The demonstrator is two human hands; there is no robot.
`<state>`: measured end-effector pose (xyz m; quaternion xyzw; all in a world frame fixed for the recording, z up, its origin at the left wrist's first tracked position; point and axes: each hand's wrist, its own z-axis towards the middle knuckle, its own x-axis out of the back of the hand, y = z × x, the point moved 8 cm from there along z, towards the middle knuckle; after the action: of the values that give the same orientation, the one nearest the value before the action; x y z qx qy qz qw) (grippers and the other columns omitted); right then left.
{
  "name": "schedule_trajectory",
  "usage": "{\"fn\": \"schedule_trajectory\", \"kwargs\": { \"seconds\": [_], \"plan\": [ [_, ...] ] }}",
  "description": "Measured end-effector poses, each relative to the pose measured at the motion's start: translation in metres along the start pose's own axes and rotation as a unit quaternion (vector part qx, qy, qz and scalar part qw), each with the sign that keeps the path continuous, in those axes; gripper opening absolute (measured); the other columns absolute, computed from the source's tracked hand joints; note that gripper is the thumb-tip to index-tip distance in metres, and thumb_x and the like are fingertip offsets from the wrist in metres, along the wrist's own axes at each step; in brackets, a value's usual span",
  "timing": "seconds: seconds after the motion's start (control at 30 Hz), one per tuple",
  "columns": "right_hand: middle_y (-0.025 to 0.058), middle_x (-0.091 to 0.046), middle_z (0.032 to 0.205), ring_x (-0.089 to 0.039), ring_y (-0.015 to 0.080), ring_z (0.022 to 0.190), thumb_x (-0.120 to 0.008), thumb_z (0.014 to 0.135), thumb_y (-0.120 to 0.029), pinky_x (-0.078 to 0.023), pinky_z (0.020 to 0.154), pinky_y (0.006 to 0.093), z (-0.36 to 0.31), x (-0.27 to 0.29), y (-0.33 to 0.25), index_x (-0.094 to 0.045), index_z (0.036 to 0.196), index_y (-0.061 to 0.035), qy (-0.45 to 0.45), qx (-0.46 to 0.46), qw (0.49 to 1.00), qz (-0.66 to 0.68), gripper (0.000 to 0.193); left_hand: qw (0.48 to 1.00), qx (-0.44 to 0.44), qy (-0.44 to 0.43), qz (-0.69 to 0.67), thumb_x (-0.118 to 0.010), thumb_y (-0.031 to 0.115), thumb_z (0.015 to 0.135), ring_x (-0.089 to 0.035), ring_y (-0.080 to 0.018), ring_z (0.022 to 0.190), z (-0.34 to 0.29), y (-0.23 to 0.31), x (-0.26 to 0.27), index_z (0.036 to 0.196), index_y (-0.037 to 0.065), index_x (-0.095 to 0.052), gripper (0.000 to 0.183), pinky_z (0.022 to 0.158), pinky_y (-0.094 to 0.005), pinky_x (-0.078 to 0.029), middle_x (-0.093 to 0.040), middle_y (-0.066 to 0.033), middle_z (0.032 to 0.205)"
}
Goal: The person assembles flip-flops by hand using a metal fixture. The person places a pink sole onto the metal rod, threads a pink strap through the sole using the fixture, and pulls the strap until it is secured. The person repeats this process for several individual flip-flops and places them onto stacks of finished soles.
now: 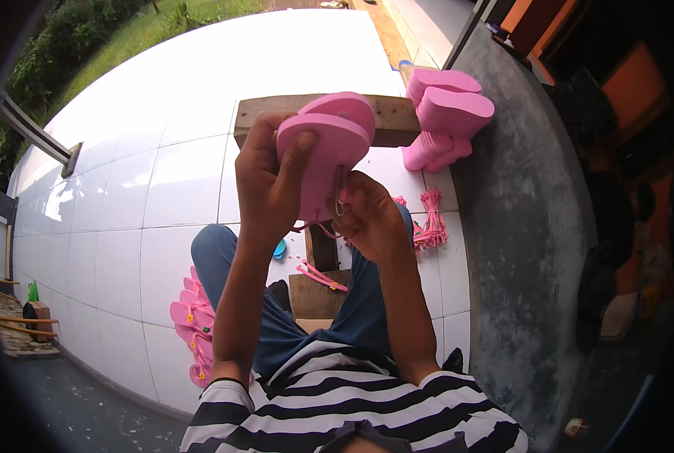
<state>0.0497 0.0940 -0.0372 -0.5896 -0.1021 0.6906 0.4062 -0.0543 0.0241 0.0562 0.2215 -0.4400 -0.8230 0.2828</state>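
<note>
My left hand [267,177] grips a pink flip-flop sole [329,147], held upright in front of me with a second pink sole close behind it. My right hand [367,215] is closed around a thin metal wire tool [339,198] pressed against the lower part of the sole, where a pink strap end hangs. Both hands are raised above my knees, over a wooden block [318,291].
A stack of pink soles [443,121] leans by the grey wall at the right. A bundle of pink straps [430,223] lies on the white tiled floor [156,189]. Finished pink flip-flops [193,325] lie by my left leg. A wooden beam [393,117] lies ahead.
</note>
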Motion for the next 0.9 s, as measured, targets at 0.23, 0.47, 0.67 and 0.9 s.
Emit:
{"fn": "schedule_trajectory", "kwargs": {
  "seconds": [0.23, 0.47, 0.67, 0.9],
  "plan": [
    [0.0042, -0.062, 0.099, -0.056, 0.0096, 0.094, -0.052, 0.102, -0.03, -0.046, 0.085, 0.026, -0.014, -0.038, -0.056, -0.051, 0.124, -0.002, 0.194, 0.212, 0.848, -0.445, 0.035, 1.0, -0.014, 0.0, -0.005, -0.065, 0.016, 0.096, -0.063, -0.0082, 0.081, -0.02, -0.001, -0.001, 0.111, 0.001, -0.057, 0.023, 0.069, -0.0222, -0.05, -0.067, -0.0059, 0.091],
    [-0.0029, -0.049, 0.088, -0.042, 0.0039, 0.079, -0.04, 0.108, -0.028, -0.039, 0.072, 0.0208, -0.012, -0.045, -0.028, -0.052, 0.128, -0.0056, 0.219, 0.164, 0.913, -0.302, 0.032, 0.998, -0.009, 0.046, 0.045, -0.072, 0.014, 0.09, -0.063, -0.0081, 0.082, -0.041, 0.012, -0.01, 0.104, 0.001, -0.057, 0.025, 0.069, -0.0229, -0.051, -0.067, -0.0076, 0.091],
    [0.0016, -0.059, 0.091, -0.052, 0.0049, 0.082, -0.044, 0.107, -0.026, -0.044, 0.074, 0.0219, -0.03, -0.062, -0.026, -0.059, 0.114, -0.0025, 0.232, 0.2, 0.893, -0.33, 0.029, 0.993, 0.01, 0.105, 0.048, -0.066, 0.022, 0.095, -0.06, -0.0096, 0.08, -0.072, 0.027, -0.007, 0.103, 0.002, -0.055, 0.024, 0.07, -0.0231, -0.05, -0.065, -0.0054, 0.09],
    [0.0164, -0.06, 0.106, -0.062, 0.027, 0.086, -0.057, 0.1, -0.023, -0.049, 0.084, 0.0369, -0.122, -0.078, -0.001, -0.054, 0.127, 0.0028, 0.247, 0.122, 0.828, -0.488, 0.037, 0.987, 0.133, 0.082, -0.026, -0.075, 0.017, 0.089, -0.062, -0.0095, 0.085, -0.144, 0.021, 0.002, 0.106, -0.001, -0.056, 0.032, 0.073, -0.0236, -0.051, -0.066, -0.0068, 0.095]
  ]
}}
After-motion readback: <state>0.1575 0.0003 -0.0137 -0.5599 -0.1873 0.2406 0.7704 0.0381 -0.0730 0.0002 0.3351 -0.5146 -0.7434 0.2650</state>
